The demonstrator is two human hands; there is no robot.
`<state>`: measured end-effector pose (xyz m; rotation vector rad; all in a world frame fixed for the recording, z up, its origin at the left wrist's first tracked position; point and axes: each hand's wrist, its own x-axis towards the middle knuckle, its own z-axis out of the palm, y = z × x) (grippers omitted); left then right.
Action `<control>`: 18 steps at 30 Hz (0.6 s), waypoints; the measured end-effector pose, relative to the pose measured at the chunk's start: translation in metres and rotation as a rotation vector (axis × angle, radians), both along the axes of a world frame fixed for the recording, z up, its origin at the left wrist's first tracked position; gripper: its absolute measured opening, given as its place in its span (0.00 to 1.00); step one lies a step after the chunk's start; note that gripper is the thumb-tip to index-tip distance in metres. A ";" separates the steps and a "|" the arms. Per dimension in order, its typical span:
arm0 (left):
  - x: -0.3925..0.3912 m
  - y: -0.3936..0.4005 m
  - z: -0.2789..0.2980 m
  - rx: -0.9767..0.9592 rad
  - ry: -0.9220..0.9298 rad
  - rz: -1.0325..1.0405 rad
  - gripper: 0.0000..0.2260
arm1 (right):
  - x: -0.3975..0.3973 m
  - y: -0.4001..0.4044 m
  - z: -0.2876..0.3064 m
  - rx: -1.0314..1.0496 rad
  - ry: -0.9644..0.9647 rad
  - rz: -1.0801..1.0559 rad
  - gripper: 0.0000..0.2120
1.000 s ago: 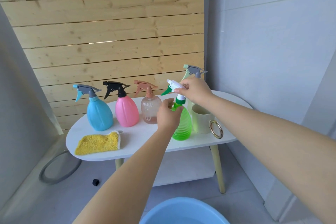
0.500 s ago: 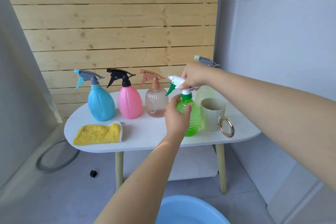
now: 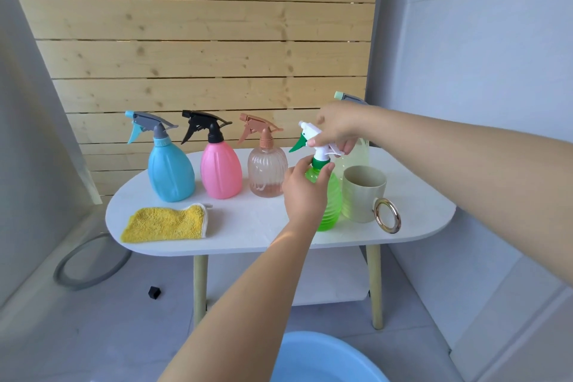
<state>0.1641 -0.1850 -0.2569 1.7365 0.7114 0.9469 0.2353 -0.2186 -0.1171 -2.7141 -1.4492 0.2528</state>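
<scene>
Green spray bottle (image 3: 331, 201) stands upright near the front edge of the white table (image 3: 248, 226), touching or just beside a beige mug (image 3: 362, 195). The left hand (image 3: 305, 192) wraps its fingers round the bottle's shoulder; the right hand (image 3: 339, 127) pinches the white spray head (image 3: 316, 141) on top. Behind stand blue (image 3: 170, 170), pink (image 3: 220, 170) and clear (image 3: 267, 174) spray bottles; a yellow cloth (image 3: 164, 224) lies at the left.

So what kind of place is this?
Probably a washroom or utility corner: grey tiled floor, a blue basin below, spray bottles and a yellow cloth on a small white table.
</scene>
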 end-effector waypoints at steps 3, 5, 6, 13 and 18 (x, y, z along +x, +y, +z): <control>0.000 0.004 -0.004 0.074 0.037 -0.031 0.21 | 0.007 -0.015 0.007 0.164 -0.018 0.145 0.23; -0.001 0.007 -0.005 0.126 0.073 -0.045 0.21 | 0.011 -0.022 0.011 0.102 -0.093 0.234 0.23; -0.002 0.008 -0.005 0.144 0.089 -0.050 0.21 | 0.012 -0.024 0.014 0.034 -0.124 0.261 0.24; -0.004 0.009 -0.010 0.160 0.100 -0.121 0.21 | 0.019 -0.018 0.013 -0.025 -0.208 0.310 0.23; -0.009 0.012 -0.017 0.136 0.056 -0.170 0.24 | 0.020 -0.013 0.017 0.011 -0.241 0.299 0.17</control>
